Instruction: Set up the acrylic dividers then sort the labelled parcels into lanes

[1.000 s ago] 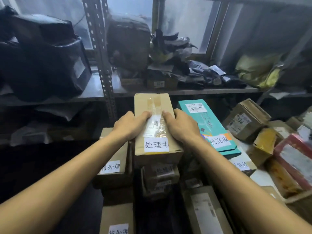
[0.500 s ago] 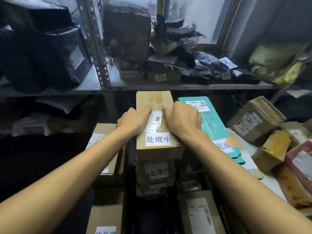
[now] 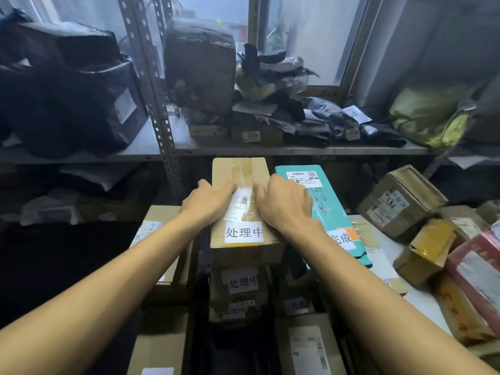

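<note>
The cardboard box [image 3: 240, 169] marked 处理中 is sitting on top of the middle stack, just beside the teal parcel [image 3: 328, 209]. The left hand [image 3: 208, 203] and right hand [image 3: 286, 204] are both gripping it, fingers curled over its top, below the metal shelf [image 3: 270, 151].

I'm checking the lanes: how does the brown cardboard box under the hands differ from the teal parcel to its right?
The cardboard box is brown and taped; the teal parcel is teal and flatter. The cardboard box's white tag reads 处理中; the teal parcel's shows 完成, partly hidden. The left hand and right hand hold the cardboard box; the teal parcel lies beside it. Both carry a printed shipping label.
</note>
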The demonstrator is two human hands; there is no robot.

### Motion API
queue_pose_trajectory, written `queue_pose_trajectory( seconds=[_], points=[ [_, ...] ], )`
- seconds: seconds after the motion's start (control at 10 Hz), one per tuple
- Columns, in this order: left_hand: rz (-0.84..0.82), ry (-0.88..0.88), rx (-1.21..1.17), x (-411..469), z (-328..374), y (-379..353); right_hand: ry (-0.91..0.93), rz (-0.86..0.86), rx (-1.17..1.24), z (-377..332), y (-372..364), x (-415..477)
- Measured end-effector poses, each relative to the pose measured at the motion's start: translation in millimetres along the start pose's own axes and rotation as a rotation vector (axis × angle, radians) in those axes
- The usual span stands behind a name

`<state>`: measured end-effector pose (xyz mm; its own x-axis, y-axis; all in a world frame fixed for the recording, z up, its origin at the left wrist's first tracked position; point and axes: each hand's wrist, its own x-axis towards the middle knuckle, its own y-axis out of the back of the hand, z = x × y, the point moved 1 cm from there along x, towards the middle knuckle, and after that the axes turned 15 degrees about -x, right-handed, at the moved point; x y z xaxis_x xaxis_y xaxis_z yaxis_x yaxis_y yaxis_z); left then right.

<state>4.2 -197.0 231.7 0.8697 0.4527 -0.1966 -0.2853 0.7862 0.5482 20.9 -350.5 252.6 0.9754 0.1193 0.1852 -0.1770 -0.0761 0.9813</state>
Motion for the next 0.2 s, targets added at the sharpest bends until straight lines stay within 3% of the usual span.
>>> queue_pose_trajectory(
  seconds=[0.2],
  points=[
    [0.169,-0.347,0.056,-16.0,15.0,3.6,0.076,0.103,0.029,9.7,9.3,-5.0]
  ],
)
